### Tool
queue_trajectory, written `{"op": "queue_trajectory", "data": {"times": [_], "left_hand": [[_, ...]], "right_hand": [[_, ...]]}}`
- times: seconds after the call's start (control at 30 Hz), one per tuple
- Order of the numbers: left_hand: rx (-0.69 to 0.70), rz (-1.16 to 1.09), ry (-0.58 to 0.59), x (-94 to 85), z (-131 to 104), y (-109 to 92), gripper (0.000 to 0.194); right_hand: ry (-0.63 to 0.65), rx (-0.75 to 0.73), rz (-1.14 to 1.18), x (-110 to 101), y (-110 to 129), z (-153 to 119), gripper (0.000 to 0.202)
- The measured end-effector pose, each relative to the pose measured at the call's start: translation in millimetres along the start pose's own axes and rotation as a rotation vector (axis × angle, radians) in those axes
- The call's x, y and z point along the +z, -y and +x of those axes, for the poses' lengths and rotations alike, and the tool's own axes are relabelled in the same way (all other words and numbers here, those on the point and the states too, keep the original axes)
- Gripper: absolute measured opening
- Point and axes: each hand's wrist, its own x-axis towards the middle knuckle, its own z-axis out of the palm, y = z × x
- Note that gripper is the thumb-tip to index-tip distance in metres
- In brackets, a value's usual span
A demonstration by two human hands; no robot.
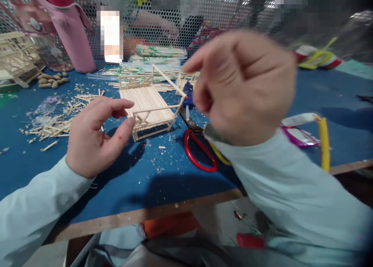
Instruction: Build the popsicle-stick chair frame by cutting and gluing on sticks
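Observation:
A small bed-like frame (pixel 148 100) glued from thin wooden sticks stands on the blue table, with a slatted top, short legs and railings. My left hand (pixel 99 133) is at its near left corner, thumb and forefinger apart; whether the thumb touches the corner cannot be told. My right hand (pixel 247 88) is raised in front of the camera, blurred, its fingers bent and partly hidden. Behind and below it lie a blue glue gun (pixel 189 94) with a pale nozzle and scissors with red and yellow handles (pixel 201 152).
Stick offcuts (pixel 62 125) litter the left, near peanuts (pixel 52 80). A pink bottle (pixel 71 32), a bright phone (pixel 112 35) and bagged sticks (pixel 160 53) stand or lie along the perforated metal screen (pixel 186 10). Purple-rimmed glasses (pixel 300 136) and a yellow-and-white strip (pixel 323 142) lie right.

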Motion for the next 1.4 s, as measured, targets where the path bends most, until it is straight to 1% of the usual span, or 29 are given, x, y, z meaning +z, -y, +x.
{"op": "queue_trajectory", "data": {"times": [0.13,0.23,0.37,0.43,0.6,0.73,0.87,1.07,1.17,1.23,1.33,1.4], "left_hand": [[0.042,0.096,-0.028,0.0,1,-4,0.018],[0.045,0.142,-0.049,3.3,2,-5,0.016],[0.115,0.137,-0.08,9.6,3,-2,0.012],[0.126,0.124,-0.089,11.7,2,-1,0.011],[0.112,0.07,-0.096,12.6,1,1,0.012],[0.134,0.044,-0.101,12.1,1,1,0.012],[0.156,0.041,-0.102,12.2,2,1,0.009],[0.151,0.048,-0.098,11.3,1,3,0.009],[0.135,0.027,-0.082,11.6,0,4,0.014],[0.088,-0.025,-0.06,13.2,-1,5,0.024],[-0.031,-0.213,-0.007,18.2,-2,6,0.045],[-0.104,-0.354,0.016,22.7,-2,5,0.055]], "right_hand": [[0.126,-0.036,-0.259,14,-13,-24,0.02],[0.178,-0.037,-0.301,21,-20,-33,0.026],[0.145,-0.115,-0.28,23,-25,-32,0.021],[0.138,-0.13,-0.274,24,-26,-31,0.019],[0.147,-0.103,-0.27,25,-28,-33,0.019],[0.151,-0.094,-0.269,25,-29,-33,0.019],[0.152,-0.089,-0.257,25,-29,-33,0.019],[0.162,-0.091,-0.249,25,-30,-33,0.018],[0.157,-0.079,-0.246,26,-28,-33,0.016],[0.135,-0.055,-0.221,26,-25,-34,0.016],[0.067,0.019,-0.157,25,-22,-34,0.016],[0.024,0.041,-0.132,25,-21,-34,0.011]]}}
